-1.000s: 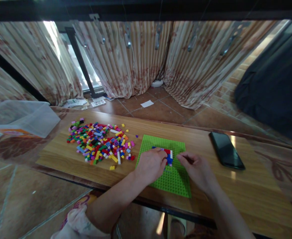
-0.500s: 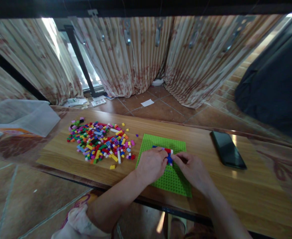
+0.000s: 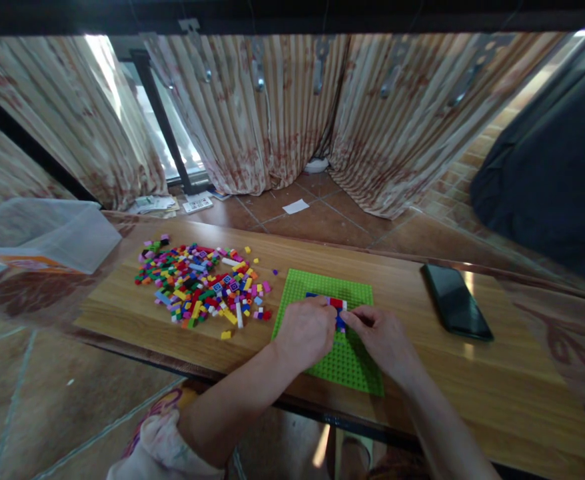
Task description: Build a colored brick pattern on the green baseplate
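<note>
A green studded baseplate lies on the wooden table, with a small group of toy bricks built on its middle. In this group a red brick sits above blue bricks, with some white beside the red. My left hand curls over the left side of the group, its fingers closed and hiding part of it. From the right, my right hand reaches in with thumb and forefinger pinched together against the blue bricks. Whatever lies between the left fingertips is hidden.
A pile of loose coloured bricks spreads left of the baseplate. Further left stands a translucent plastic bin. A black phone lies on the right of the wooden table. Curtains hang behind it.
The left fingers have curled and shifted slightly over the bricks. The right hand stays at almost the same place, its fingertips still at the blue bricks.
</note>
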Motion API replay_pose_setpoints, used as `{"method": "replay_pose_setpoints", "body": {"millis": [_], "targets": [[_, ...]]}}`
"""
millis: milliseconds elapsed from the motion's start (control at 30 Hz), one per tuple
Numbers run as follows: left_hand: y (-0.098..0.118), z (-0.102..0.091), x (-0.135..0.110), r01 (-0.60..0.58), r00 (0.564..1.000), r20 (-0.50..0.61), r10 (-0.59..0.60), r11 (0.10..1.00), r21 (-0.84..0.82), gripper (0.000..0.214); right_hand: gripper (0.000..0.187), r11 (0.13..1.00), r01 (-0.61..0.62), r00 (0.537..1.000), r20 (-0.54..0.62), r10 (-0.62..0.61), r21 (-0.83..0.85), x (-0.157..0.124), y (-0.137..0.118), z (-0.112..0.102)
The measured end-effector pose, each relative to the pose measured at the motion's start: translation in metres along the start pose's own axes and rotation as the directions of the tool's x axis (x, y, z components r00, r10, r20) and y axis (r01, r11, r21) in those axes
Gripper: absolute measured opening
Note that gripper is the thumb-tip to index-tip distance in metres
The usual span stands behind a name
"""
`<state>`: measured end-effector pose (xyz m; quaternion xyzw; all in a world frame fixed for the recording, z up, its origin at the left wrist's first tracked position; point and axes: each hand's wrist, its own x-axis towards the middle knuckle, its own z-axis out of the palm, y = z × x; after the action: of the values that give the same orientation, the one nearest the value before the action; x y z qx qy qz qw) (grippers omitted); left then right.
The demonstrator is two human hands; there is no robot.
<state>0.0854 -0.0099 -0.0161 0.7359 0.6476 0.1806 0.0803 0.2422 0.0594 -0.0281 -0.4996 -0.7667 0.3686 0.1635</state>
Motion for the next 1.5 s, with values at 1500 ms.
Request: {"method": "replay_pose_setpoints", "body": {"millis": [1500], "targets": [[-0.122,-0.088,-0.055,0.262,0.925,0.280,-0.255,0.965,0.014,0.033,0.052,0.990,-0.082,0.992,-0.106,0.070,-0.116,0.013,0.025,-0.002]]}}
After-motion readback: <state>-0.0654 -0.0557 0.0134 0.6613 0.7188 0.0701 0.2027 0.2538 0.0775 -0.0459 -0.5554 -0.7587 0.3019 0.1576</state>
